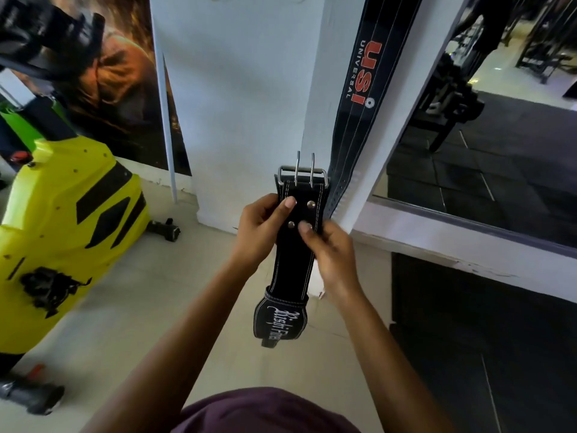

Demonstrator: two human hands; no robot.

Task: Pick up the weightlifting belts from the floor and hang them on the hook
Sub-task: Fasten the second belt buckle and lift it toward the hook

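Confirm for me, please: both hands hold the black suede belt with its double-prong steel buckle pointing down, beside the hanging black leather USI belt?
Not quite. The head view shows the double-prong steel buckle pointing up; left hand and right hand hold the black suede belt beside the hanging black leather USI belt.

One head-worn camera looks forward and down, close upon both hands before a white pillar (249,89).

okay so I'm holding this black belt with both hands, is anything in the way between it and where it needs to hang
Nothing visible blocks it. Both the left hand and right hand grip the black belt buckle-up before the white pillar. The USI belt already hangs alongside; the hook itself lies above the frame.
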